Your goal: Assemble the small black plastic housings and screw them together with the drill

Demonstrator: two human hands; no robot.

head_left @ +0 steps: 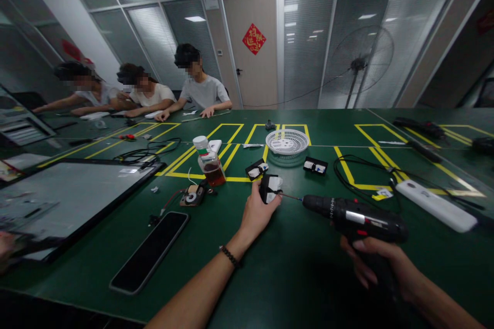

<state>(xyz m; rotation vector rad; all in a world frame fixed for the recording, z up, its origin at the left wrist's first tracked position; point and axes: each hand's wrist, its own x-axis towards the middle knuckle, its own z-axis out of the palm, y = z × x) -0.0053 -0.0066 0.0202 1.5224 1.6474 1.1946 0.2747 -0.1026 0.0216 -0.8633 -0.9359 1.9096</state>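
My left hand (258, 212) is closed round a small black block with a white insert (271, 187), held just above the green table. In my right hand (380, 259) is a black cordless drill (358, 217), gripped by its handle. Its long thin bit (290, 196) points left, with the tip at or very near the block; whether it touches I cannot tell. Two similar black-and-white pieces lie beyond my left hand, one a black piece with white parts (257, 169) and the other a flat black piece (315, 166). Behind them stands a white plastic basket (287, 142).
A phone (150, 253), a small motor-like part with wires (192, 195) and a bottle of brown liquid (209, 162) lie left of my arm. A large panel (77, 205) fills the left side. At right are a white power strip (436, 205) and black cables. Three people sit across the table.
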